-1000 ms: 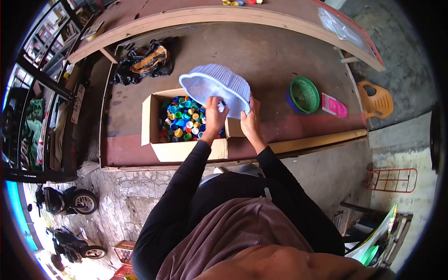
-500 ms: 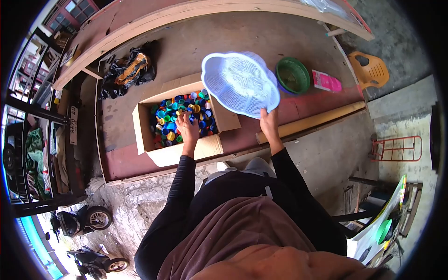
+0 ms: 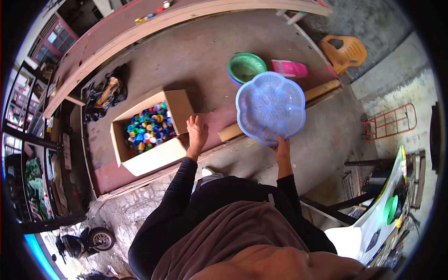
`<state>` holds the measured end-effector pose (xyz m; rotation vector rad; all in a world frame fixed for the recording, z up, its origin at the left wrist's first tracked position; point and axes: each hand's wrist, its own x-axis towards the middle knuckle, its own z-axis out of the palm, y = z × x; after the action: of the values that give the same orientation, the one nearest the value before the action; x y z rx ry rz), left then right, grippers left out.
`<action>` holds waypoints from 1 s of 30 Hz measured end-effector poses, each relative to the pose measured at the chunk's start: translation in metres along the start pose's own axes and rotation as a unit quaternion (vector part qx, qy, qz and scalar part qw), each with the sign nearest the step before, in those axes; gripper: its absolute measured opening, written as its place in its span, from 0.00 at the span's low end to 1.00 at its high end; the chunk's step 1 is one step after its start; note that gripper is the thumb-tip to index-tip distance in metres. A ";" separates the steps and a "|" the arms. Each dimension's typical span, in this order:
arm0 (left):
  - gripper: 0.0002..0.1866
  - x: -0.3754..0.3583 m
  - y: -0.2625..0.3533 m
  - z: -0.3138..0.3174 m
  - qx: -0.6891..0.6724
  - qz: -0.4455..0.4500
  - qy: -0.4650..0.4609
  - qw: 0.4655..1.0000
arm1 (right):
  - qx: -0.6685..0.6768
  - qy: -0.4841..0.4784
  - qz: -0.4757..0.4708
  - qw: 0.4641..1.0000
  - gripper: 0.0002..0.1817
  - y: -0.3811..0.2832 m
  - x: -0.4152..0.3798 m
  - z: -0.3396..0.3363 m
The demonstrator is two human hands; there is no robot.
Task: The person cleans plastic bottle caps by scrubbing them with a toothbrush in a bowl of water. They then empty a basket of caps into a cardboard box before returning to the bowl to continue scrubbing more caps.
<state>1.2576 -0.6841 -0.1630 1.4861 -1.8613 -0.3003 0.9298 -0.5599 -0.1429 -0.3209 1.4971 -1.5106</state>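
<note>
My right hand [image 3: 282,151] grips the near rim of a light blue plastic basket [image 3: 270,108] with a scalloped edge, held up to the right of the box. No contents show in the basket. Just right of an open cardboard box [image 3: 151,158] is my left hand [image 3: 197,133], its fingers loosely bent and apart, with nothing visible in them. Many coloured plastic bottle caps [image 3: 149,126] lie inside the box: blue, green, yellow, red and white.
A green basin [image 3: 247,68] and a pink packet [image 3: 290,68] lie behind the blue basket. A cardboard tube [image 3: 322,90] runs along the platform's front edge. Black plastic bags [image 3: 105,95] lie far left. A wooden beam [image 3: 163,28] crosses the back; an orange chair [image 3: 345,52] stands right.
My left hand has left the caps and moved out over the box's right side. The basket has swung right and turned its inside up toward me. My view has shifted right.
</note>
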 end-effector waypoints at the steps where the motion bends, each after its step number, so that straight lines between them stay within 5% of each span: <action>1: 0.22 -0.001 0.028 0.014 -0.021 -0.010 -0.017 1.000 | 0.006 0.005 0.000 1.000 0.28 -0.004 -0.002 -0.026; 9: 0.15 -0.086 0.221 0.149 -0.217 0.115 -0.221 0.944 | 0.050 0.114 -0.059 0.991 0.30 -0.033 -0.063 -0.236; 15: 0.21 -0.123 0.367 0.188 -0.359 0.130 -0.359 0.852 | 0.085 0.252 -0.089 0.960 0.29 -0.067 -0.142 -0.338; 19: 0.28 -0.135 0.466 0.194 -0.418 0.109 -0.505 0.747 | 0.081 0.326 -0.123 0.934 0.29 -0.088 -0.181 -0.394; 23: 0.34 -0.160 0.577 0.205 -0.483 0.222 -0.575 0.622 | 0.100 0.424 -0.199 0.878 0.28 -0.124 -0.218 -0.441; 30: 0.37 -0.256 0.724 0.266 -0.489 0.292 -0.687 0.451 | 0.194 0.604 -0.313 0.707 0.24 -0.149 -0.287 -0.565</action>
<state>0.5578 -0.2930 -0.0271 -0.6605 -2.1791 -2.2117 0.5934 -0.0180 -0.0129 0.6555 2.0246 -2.8375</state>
